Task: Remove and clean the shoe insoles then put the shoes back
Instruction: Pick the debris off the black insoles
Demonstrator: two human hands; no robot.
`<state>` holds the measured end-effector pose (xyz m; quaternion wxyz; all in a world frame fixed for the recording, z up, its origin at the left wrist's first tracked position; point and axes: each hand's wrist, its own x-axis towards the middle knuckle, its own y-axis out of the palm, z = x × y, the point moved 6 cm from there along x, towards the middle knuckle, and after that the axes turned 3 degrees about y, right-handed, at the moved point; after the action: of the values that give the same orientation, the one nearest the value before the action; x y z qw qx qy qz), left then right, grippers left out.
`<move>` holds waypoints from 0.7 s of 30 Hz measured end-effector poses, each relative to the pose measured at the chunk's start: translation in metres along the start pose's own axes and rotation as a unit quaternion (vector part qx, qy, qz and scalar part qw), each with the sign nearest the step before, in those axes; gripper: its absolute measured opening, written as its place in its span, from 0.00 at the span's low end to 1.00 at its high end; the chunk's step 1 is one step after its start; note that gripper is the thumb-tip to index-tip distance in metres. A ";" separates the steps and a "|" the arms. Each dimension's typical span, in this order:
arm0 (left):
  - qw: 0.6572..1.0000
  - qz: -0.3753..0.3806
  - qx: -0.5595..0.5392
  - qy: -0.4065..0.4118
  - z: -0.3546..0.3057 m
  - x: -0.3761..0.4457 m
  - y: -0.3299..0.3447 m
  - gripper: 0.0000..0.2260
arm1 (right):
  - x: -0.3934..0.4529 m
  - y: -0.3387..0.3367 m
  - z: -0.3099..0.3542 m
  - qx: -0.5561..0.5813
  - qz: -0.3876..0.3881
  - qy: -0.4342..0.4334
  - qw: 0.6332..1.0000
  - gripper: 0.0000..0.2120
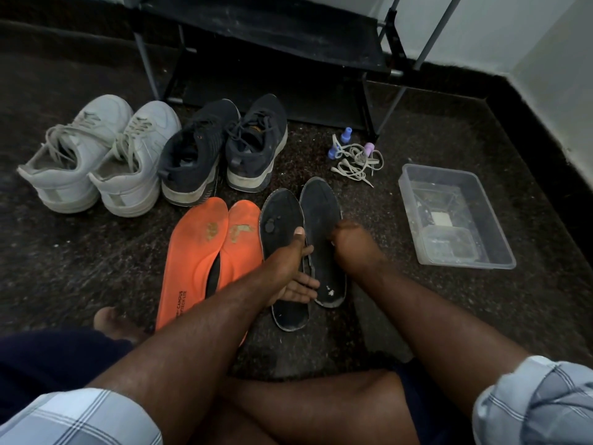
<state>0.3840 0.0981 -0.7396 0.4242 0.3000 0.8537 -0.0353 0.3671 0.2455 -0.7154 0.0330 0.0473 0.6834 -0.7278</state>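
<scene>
Two black insoles lie side by side on the dark floor. My left hand grips the inner edge of the right black insole, its thumb lying over the edge of the left black insole. My right hand is blurred, with fingers curled down against the right black insole; whether it holds anything is hidden. Two orange insoles lie to the left, partly under my left forearm. A pair of white sneakers and a pair of dark sneakers stand behind them, heels toward me.
A clear plastic container sits on the floor at the right. Loose pale laces with small purple pieces lie near the foot of a black shoe rack. A white wall with black skirting runs along the right. My bare foot and crossed legs are close below.
</scene>
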 end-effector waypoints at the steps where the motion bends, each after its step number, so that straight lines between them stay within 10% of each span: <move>1: 1.000 -0.003 0.002 0.000 0.000 0.000 0.000 0.36 | -0.002 0.001 0.008 0.003 0.005 -0.022 1.000 0.10; 12: 1.000 -0.002 0.004 -0.003 0.000 0.002 -0.001 0.37 | 0.010 -0.002 0.015 0.022 -0.004 -0.073 0.997 0.11; 17: 1.000 0.000 0.001 -0.005 0.001 0.002 -0.001 0.36 | 0.034 -0.006 -0.012 0.004 -0.024 0.052 0.998 0.12; 21: 1.000 0.002 0.006 -0.005 0.001 0.004 -0.001 0.36 | 0.030 -0.005 0.024 0.012 -0.022 -0.055 0.998 0.11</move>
<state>0.3818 0.0993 -0.7434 0.4267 0.3041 0.8508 -0.0408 0.3361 0.2225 -0.7120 0.0541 -0.0076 0.6730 -0.7376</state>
